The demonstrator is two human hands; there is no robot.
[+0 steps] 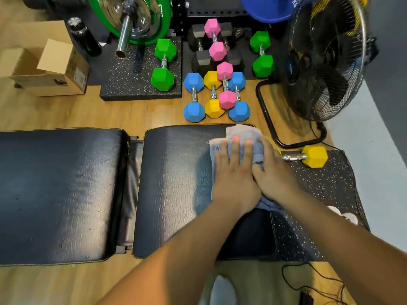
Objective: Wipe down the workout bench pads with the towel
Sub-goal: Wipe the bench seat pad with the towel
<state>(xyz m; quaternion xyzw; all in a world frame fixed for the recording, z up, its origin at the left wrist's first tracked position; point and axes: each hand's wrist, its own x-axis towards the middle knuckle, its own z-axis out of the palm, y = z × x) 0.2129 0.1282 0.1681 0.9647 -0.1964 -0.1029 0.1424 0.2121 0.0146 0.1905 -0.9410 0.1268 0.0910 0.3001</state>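
Towel [240, 134], pale blue-grey, bunched at far right corner of the smaller bench pad [171, 183]. Left hand [234, 172] flat on it, fingers straight, pressing down. Right hand [275, 175] touches the left, laid over the towel's bunched side at the pad's right edge; gripping or just pressing, cannot tell. Longer pad [59, 190] lies left, across a narrow gap. Yellow dumbbell [312, 156] near, right of the pad.

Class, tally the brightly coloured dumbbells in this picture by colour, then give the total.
Green dumbbells: 2
Pink dumbbells: 2
Blue dumbbells: 2
Yellow dumbbells: 2
Total: 8
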